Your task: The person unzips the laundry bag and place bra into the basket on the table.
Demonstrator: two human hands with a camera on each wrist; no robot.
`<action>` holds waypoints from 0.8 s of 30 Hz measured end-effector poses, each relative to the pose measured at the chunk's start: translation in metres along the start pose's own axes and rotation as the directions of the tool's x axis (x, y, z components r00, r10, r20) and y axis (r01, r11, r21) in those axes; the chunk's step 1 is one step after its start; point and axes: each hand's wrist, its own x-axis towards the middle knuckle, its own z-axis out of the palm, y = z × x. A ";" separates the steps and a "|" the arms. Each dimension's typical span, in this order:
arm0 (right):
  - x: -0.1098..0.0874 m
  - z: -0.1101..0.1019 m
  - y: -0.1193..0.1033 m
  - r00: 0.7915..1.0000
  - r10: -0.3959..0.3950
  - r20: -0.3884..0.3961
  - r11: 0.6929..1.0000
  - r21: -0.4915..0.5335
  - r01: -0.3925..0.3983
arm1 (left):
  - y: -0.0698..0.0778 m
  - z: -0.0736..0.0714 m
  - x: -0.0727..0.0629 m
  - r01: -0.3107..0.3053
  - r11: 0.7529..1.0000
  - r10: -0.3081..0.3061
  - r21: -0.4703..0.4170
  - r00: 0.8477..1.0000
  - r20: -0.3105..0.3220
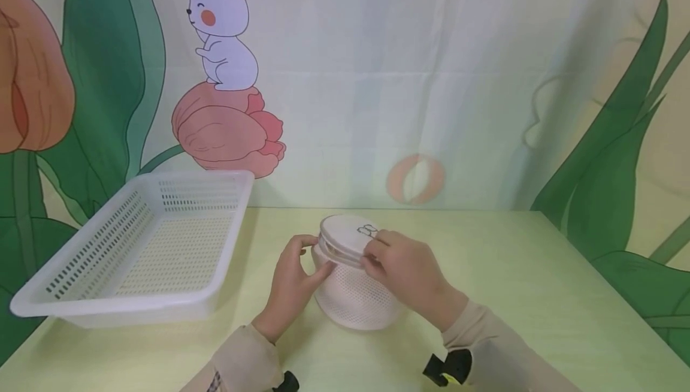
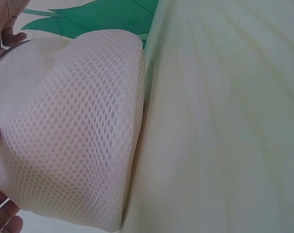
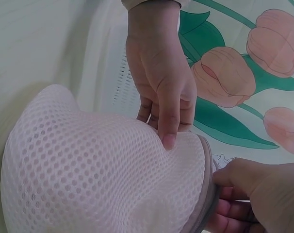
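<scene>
A white mesh laundry bag (image 1: 356, 302), round and drum-shaped, stands on the table in the middle of the head view. Its flat round lid (image 1: 342, 236) has a small dark line drawing and sits slightly raised, with a narrow gap at the left of the rim. My left hand (image 1: 293, 284) grips the bag's upper left side, thumb in front and fingers behind. With thumb and fingers my right hand (image 1: 409, 275) pinches the lid's right edge. The right wrist view shows a greyish zip band (image 3: 205, 194) around the rim, and the mesh wall dented under the left thumb.
To the left on the pale green table (image 1: 512, 296) is a white perforated plastic basket (image 1: 210, 302), with nothing seen inside. Behind the table hangs a printed cloth (image 1: 334, 80) with a rabbit, tulips and leaves.
</scene>
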 end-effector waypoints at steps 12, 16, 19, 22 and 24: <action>0.001 -0.005 0.010 0.992 0.117 -0.045 0.984 0.142 -0.110 | -0.001 0.000 0.000 0.005 1.000 -0.005 -0.005 1.000 -0.001; 0.000 -0.007 0.015 0.988 0.146 -0.054 0.975 0.178 -0.134 | 0.000 0.000 -0.001 0.009 1.000 -0.009 -0.004 1.000 -0.001; -0.001 -0.008 0.019 0.984 0.163 -0.073 0.966 0.214 -0.144 | 0.000 0.000 -0.001 0.011 1.000 -0.011 0.001 1.000 -0.002; -0.002 -0.011 0.022 0.980 0.184 -0.078 0.956 0.247 -0.160 | -0.001 0.000 -0.001 0.008 1.000 -0.007 0.009 1.000 -0.005; -0.002 -0.014 0.024 0.976 0.206 -0.070 0.947 0.265 -0.181 | -0.001 0.000 -0.001 0.008 1.000 -0.008 0.014 1.000 -0.006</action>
